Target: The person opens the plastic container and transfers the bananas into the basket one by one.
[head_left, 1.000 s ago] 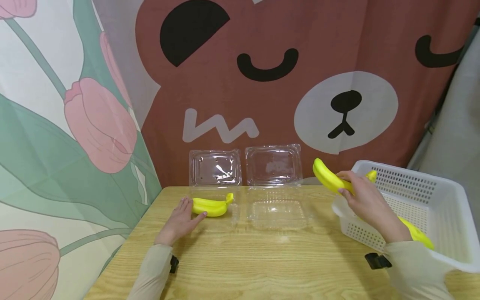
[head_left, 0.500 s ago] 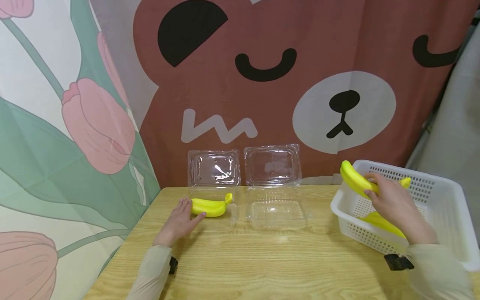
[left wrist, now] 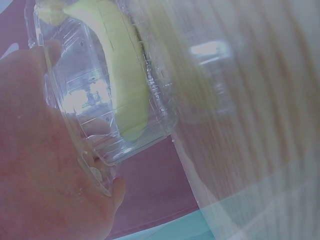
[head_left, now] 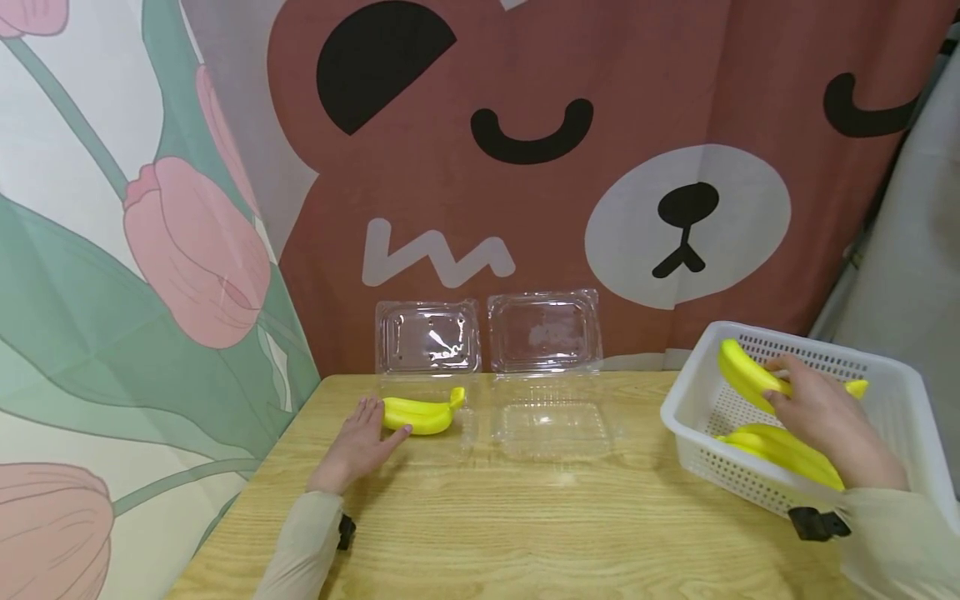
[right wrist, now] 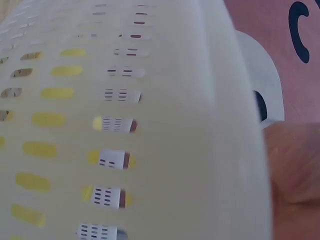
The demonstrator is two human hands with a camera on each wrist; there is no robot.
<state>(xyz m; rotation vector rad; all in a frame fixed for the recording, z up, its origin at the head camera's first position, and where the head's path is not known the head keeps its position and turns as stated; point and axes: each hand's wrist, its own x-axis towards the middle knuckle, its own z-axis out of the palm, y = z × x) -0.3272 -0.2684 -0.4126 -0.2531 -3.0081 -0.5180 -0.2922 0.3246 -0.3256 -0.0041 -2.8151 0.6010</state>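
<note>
right hand [head_left: 825, 417] grips banana [head_left: 742, 375] | left hand [head_left: 360, 442] spread | labels unseen

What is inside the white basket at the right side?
Inside the white basket lie yellow bananas. The right hand holds another banana above them. The hand and sleeve cover the basket floor behind.

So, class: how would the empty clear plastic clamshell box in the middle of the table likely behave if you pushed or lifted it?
The empty clamshell box looks thin and see-through, so it is probably very light and would slide easily on the smooth wooden table. Its raised lid may flop or tip it backward. The walls would likely flex when squeezed.
</note>
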